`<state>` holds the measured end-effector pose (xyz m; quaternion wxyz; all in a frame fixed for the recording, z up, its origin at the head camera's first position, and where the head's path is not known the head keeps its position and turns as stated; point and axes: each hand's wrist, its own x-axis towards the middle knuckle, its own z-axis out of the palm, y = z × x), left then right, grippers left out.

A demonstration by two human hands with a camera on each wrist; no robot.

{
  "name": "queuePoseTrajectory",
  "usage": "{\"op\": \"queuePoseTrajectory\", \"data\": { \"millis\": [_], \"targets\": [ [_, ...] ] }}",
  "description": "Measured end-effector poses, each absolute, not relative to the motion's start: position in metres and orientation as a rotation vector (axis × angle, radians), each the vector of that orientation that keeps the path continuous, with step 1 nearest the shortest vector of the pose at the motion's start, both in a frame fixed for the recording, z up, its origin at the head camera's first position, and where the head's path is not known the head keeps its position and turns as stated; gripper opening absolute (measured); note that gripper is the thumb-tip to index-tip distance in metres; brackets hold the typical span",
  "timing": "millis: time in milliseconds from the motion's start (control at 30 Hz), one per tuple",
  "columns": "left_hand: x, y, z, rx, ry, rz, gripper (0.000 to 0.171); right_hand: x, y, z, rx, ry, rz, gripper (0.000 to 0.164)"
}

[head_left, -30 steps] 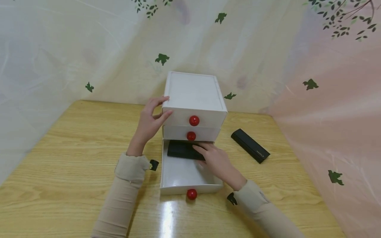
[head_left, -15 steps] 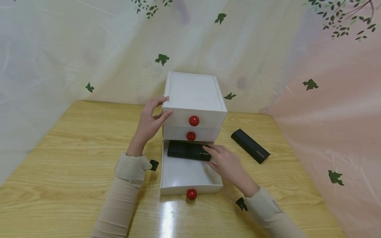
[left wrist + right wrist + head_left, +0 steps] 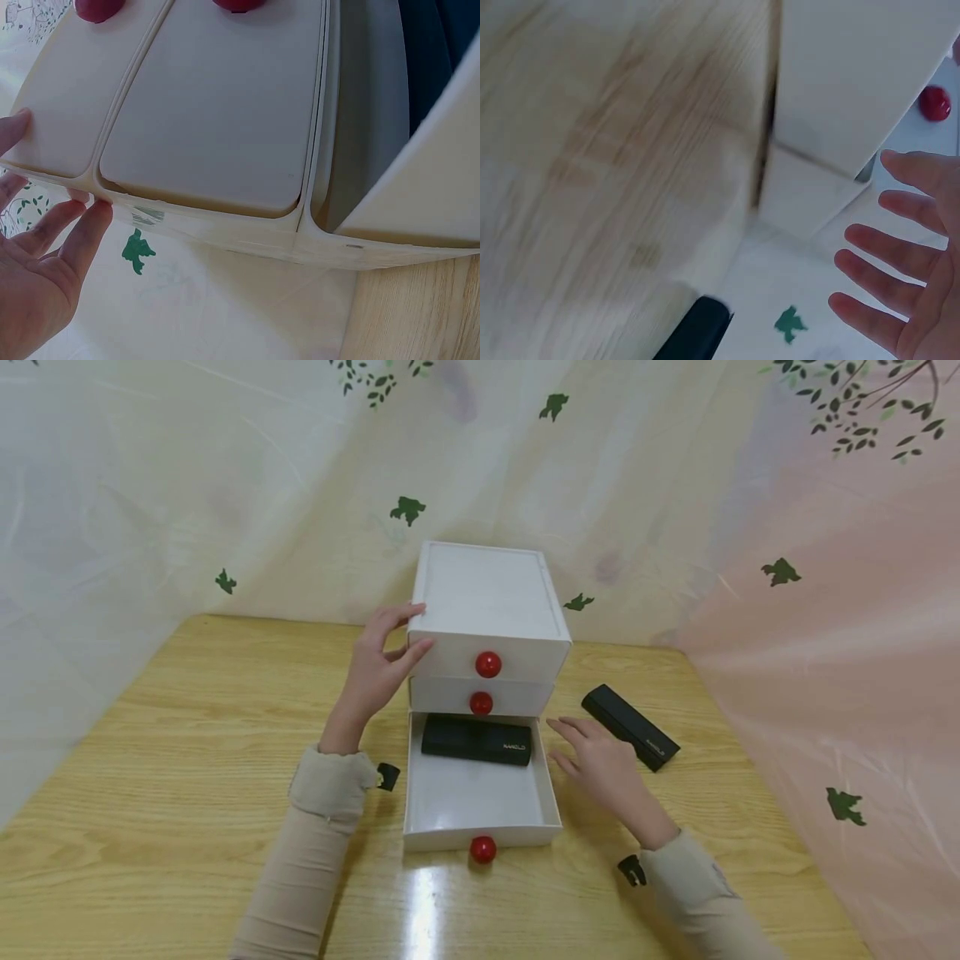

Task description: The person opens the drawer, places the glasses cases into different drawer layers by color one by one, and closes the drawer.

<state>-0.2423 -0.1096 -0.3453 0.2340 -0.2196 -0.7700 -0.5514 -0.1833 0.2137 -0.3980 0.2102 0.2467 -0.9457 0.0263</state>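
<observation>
In the head view a white drawer cabinet (image 3: 491, 589) with red knobs stands at the middle of the table. My left hand (image 3: 377, 664) holds its upper left front corner, thumb on the top drawer's face and fingers along the side (image 3: 85, 232). The bottom drawer (image 3: 480, 806) is pulled out. Inside it, toward the back, lies a long black glasses case (image 3: 476, 741) with pale lettering. My right hand (image 3: 603, 772) hovers just right of that drawer, fingers spread and holding nothing; the right wrist view shows the fingers (image 3: 889, 251) apart.
A second black glasses case (image 3: 632, 728) lies slanted on the wooden table (image 3: 187, 793), to the right of the cabinet and just beyond my right hand. A pale curtain (image 3: 300, 485) with green leaf prints hangs behind the table. The upper two drawers are closed.
My right hand has let go of the glasses case in the bottom drawer and moved right, out past the drawer's side. The left hand stays on the cabinet's corner.
</observation>
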Motion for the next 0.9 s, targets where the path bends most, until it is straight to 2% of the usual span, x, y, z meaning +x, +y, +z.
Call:
{"op": "queuePoseTrajectory", "data": {
  "millis": [567, 900],
  "targets": [
    [-0.242, -0.11, -0.345, -0.573, -2.131, -1.518, 0.043, -0.213, 0.27, -0.412, 0.538, -2.746, -0.048, 0.048],
    [-0.242, -0.109, -0.345, -0.579, -2.128, -1.509, 0.044, -0.226, 0.288, -0.413, 0.402, -2.983, -0.016, 0.054]
  ]
}}
